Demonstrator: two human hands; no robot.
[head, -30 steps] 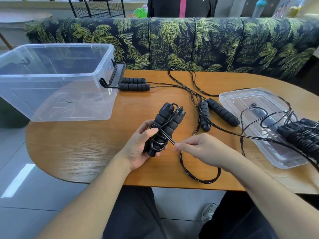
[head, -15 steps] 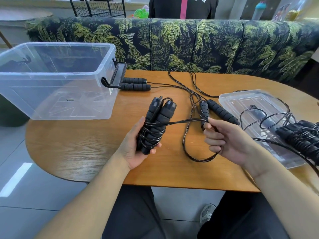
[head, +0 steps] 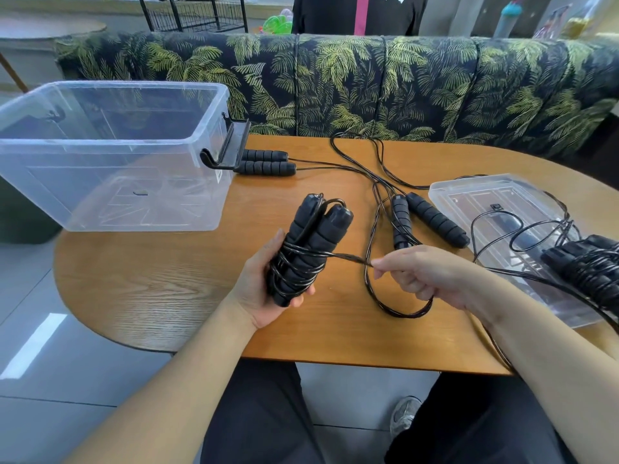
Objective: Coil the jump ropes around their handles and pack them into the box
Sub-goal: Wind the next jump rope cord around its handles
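My left hand (head: pixel 258 289) grips a pair of black foam jump-rope handles (head: pixel 310 242) held upright, with several turns of black cord wound round their lower half. My right hand (head: pixel 425 276) pinches the free cord (head: pixel 348 257) taut just right of the bundle; a slack loop (head: pixel 398 311) hangs below onto the table. The clear plastic box (head: pixel 110 152) stands at the left with nothing visible inside. A second pair of handles (head: pixel 268 162) lies beside the box, a third pair (head: pixel 432 219) at mid-table. A coiled rope (head: pixel 589 269) rests on the lid at the right.
The box's clear lid (head: pixel 482 199) lies flat on the right of the oval wooden table (head: pixel 160 286). Loose black cords (head: pixel 365 162) trail across the table's far middle. A palm-print sofa (head: pixel 402 85) runs behind, and a person in black stands beyond it.
My right hand carried the cord out to the right, then came back lower and nearer the bundle, pulling it taut. The left hand tilted the handles more upright; more turns lie on them.
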